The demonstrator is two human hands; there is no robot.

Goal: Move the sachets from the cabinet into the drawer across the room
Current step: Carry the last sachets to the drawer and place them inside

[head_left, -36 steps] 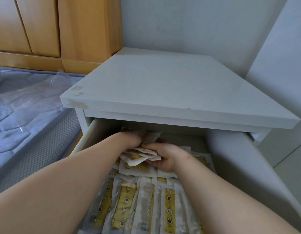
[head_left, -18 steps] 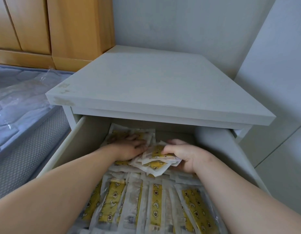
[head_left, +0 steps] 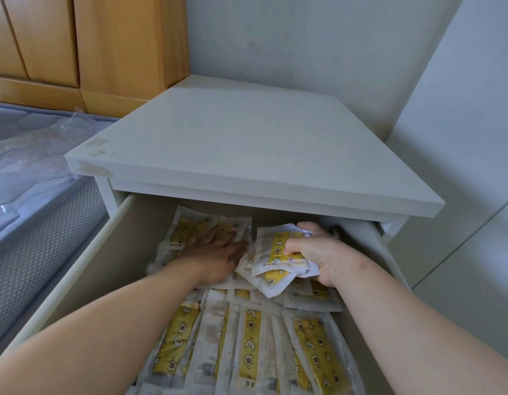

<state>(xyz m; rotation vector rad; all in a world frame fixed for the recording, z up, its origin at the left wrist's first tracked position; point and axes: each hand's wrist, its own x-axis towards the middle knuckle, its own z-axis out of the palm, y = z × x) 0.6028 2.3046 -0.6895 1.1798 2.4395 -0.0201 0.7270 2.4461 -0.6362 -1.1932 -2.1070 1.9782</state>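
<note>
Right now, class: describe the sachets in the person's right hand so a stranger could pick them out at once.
Find the pale grey cabinet beside the blue mattress; its cream drawer is pulled open. At the drawer's back right, the right hand grips a bunch of white sachets with yellow patterned strips. Unlike the sachets lying flat around it, this bunch is crumpled and fanned.

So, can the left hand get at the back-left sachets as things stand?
Likely yes: the left hand rests flat on those sachets, and the open drawer leaves them uncovered.
</note>
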